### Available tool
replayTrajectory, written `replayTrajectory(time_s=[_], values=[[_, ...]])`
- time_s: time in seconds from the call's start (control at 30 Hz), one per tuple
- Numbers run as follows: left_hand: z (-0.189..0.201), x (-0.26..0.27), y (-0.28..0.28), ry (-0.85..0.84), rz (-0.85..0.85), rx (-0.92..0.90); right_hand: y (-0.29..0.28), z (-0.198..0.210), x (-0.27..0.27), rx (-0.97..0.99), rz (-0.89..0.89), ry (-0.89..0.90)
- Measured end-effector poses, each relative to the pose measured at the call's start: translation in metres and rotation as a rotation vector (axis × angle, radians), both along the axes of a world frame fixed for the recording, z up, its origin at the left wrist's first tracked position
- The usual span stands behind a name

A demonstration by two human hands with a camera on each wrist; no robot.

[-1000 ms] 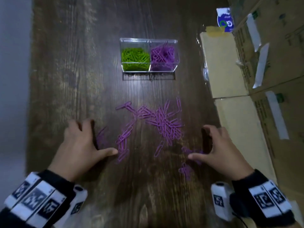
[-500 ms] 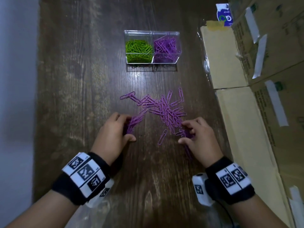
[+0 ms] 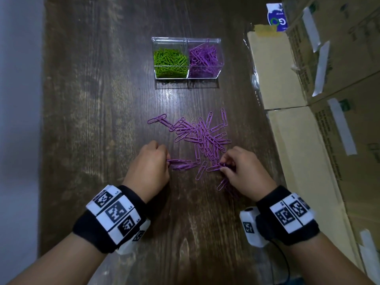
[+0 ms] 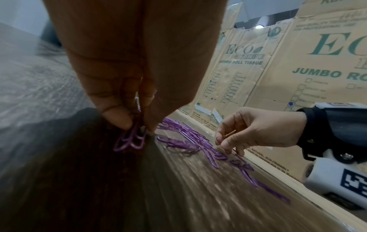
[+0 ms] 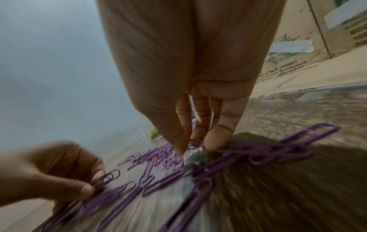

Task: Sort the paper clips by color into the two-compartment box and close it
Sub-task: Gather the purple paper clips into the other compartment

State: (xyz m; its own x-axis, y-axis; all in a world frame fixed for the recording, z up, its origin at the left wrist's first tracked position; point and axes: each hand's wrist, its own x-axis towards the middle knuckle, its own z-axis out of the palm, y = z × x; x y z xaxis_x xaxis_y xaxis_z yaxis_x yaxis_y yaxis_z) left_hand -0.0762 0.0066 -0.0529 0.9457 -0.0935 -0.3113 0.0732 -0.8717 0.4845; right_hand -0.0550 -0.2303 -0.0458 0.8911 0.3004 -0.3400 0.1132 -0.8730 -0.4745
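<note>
Wooden table [image 3: 102, 120] first: it carries everything, hemmed on its right edge by cardboard cartons [image 3: 308, 140]. Toward its far end stands the clear box [image 3: 186, 41], lid not seen closed over it, with green clips [image 3: 170, 63] in the left compartment and purple ones in the right. Between box and hands lies the loose purple pile [image 3: 205, 138], tangled and overlapping, with strays running toward the near edge.

Left hand [image 3: 149, 167] has its fingers curled, thumb and fingertips pinching a small bunch of purple clips [image 4: 131, 139] just off the wood. Right hand [image 3: 244, 171] pinches at clips on the pile's near right side [image 5: 258, 150]; several there look hooked together in a chain.

Risks, as I judge them: the chain could drag extra clips and scatter them when lifted, perhaps off the table or against the cartons. A loose bunch in either pinch may shed clips on the carry to the box. A careless drop could land purple in the green compartment, since only a thin wall divides them. The right compartment already looks fairly full, so overfilling might stop the lid shutting.
</note>
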Motion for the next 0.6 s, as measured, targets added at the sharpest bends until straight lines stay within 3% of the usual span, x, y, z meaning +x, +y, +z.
replayTrajectory(time_s=[0.2, 0.3, 0.47, 0.53, 0.6], values=[[0.002, 0.027, 0.001, -0.095, -0.011, -0.123, 0.007, 0.002, 0.034, 0.065, -0.220, -0.176], [0.006, 0.047, 0.001, -0.132, -0.129, -0.155, 0.021, 0.001, 0.042, 0.040, -0.252, -0.157], [0.015, 0.059, 0.000, -0.049, -0.383, 0.186, 0.034, 0.010, 0.028, -0.183, -0.228, -0.020], [0.012, 0.060, -0.002, -0.001, -0.437, 0.272, 0.039, 0.007, 0.023, -0.157, -0.207, -0.033], [0.010, 0.063, -0.003, -0.021, -0.457, 0.247, 0.043, 0.000, 0.024, -0.073, -0.199, -0.066]])
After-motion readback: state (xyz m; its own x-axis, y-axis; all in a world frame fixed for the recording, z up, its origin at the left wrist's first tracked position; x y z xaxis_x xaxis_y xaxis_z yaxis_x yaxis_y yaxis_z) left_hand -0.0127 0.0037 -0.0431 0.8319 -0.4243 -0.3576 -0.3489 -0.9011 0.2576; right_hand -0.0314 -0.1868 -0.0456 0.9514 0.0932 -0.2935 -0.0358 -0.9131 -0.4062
